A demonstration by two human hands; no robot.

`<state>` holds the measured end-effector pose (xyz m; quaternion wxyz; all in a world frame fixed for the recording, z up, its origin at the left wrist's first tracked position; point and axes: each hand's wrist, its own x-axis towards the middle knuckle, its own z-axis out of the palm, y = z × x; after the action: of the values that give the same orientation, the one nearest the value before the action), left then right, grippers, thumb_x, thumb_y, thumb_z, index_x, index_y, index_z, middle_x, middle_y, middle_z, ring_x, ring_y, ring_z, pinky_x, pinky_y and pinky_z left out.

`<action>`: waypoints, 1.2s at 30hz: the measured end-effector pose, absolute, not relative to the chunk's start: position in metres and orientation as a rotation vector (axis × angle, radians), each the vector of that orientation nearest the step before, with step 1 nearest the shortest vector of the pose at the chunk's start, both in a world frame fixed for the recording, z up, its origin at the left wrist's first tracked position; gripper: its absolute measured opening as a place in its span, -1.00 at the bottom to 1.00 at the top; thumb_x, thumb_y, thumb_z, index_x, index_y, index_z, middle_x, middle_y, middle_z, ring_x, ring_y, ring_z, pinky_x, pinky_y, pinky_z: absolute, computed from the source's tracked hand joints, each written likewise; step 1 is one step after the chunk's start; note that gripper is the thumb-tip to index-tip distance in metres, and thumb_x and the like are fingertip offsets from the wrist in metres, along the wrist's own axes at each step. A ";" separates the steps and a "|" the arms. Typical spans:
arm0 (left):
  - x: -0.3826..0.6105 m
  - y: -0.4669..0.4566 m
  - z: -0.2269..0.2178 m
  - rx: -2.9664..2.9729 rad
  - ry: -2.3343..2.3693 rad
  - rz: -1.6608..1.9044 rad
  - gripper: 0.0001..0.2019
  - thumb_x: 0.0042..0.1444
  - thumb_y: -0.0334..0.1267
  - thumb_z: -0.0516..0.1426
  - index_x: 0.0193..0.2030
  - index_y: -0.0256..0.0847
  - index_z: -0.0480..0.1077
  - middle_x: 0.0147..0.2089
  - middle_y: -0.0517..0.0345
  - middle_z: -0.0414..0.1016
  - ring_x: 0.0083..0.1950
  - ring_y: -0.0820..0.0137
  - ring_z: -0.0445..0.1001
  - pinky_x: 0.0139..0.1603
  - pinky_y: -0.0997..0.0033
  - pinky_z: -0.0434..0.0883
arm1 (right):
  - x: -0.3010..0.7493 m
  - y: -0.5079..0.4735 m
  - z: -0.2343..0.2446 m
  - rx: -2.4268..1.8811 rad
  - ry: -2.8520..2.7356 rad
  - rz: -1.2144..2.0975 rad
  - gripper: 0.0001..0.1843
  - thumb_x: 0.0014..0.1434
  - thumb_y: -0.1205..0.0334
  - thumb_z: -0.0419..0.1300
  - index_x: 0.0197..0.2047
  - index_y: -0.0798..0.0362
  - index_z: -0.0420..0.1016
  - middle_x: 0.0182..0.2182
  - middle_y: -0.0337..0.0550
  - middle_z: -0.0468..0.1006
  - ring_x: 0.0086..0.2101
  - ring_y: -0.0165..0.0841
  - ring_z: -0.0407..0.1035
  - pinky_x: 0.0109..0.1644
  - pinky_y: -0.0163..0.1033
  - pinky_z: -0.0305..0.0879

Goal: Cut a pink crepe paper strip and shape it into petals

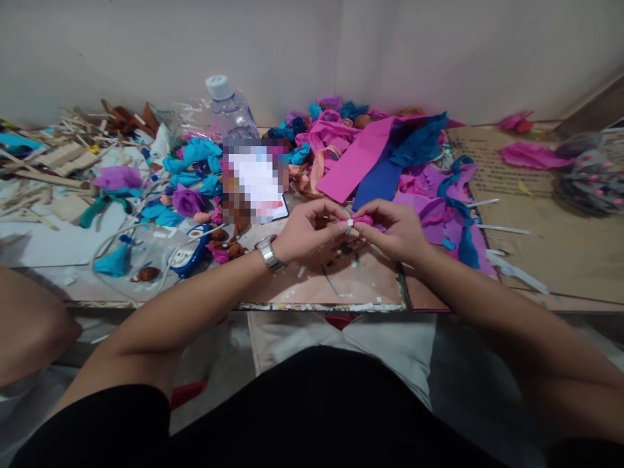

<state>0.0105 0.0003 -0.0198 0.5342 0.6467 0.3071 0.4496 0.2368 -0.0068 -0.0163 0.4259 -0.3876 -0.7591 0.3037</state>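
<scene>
Over the table's front middle, my two hands meet at a small bunched piece of pink crepe paper [361,220]. My left hand [312,226] comes in with a metal-banded watch on its wrist. Its thumb and fingers are pinched at the paper's left end, where a tiny white bit [350,223] shows. From the other side, my right hand [397,229] pinches the pink paper between thumb and fingers. Much of the piece is hidden by the fingers. Just beyond lie flat pink sheets [358,159] and a blue sheet [377,185].
Crumpled blue, purple and pink paper surrounds a phone [258,182] and a capped bottle [234,114]. Wooden sticks [53,153] and green-handled pliers [92,209] lie left, near another person's limb [34,325]. Cardboard [531,221] covers the right side. A wall stands behind.
</scene>
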 end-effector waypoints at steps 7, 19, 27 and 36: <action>0.013 -0.002 -0.019 1.684 0.753 1.142 -0.73 0.16 -0.10 0.40 -0.25 -0.28 0.55 -0.25 0.03 0.68 -0.28 0.43 0.63 -0.22 0.47 0.57 | 0.232 -0.006 -0.024 -0.980 -1.732 1.029 -0.68 0.23 -0.05 0.39 -0.20 0.05 0.57 -0.38 -0.17 0.61 -0.42 -0.33 0.49 -0.36 -0.24 0.44; 0.009 0.000 -0.020 1.930 0.768 1.160 -0.82 0.18 -0.19 0.37 -0.25 -0.27 0.60 -0.27 0.03 0.69 -0.30 0.44 0.64 -0.24 0.50 0.57 | 0.221 -0.009 -0.015 -0.982 -1.430 1.390 -0.75 0.08 0.14 0.45 -0.25 0.02 0.52 -0.53 -0.29 0.57 -0.57 -0.43 0.45 -0.50 -0.34 0.41; 0.004 -0.001 -0.019 2.164 0.747 1.138 -0.82 0.25 -0.20 0.32 -0.08 -0.22 0.64 -0.17 0.04 0.70 -0.23 0.44 0.65 -0.17 0.50 0.58 | 0.223 -0.006 -0.016 -0.944 -1.390 1.544 -0.64 0.11 0.12 0.44 -0.16 -0.05 0.35 -0.51 -0.38 0.53 -0.59 -0.45 0.42 -0.55 -0.40 0.31; 0.008 0.002 -0.016 1.865 0.866 1.074 -0.81 0.19 -0.18 0.34 -0.18 -0.28 0.66 -0.22 -0.01 0.72 -0.25 0.38 0.67 -0.21 0.44 0.60 | 0.227 -0.008 -0.015 -0.902 -1.586 1.466 -0.59 0.14 0.00 0.49 -0.16 0.00 0.41 -0.40 -0.30 0.53 -0.46 -0.45 0.43 -0.39 -0.36 0.36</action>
<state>0.0078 0.0016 -0.0161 0.3996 0.7369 0.3422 0.4244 0.2270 -0.0079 -0.0154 0.3897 -0.3550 -0.6240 0.5768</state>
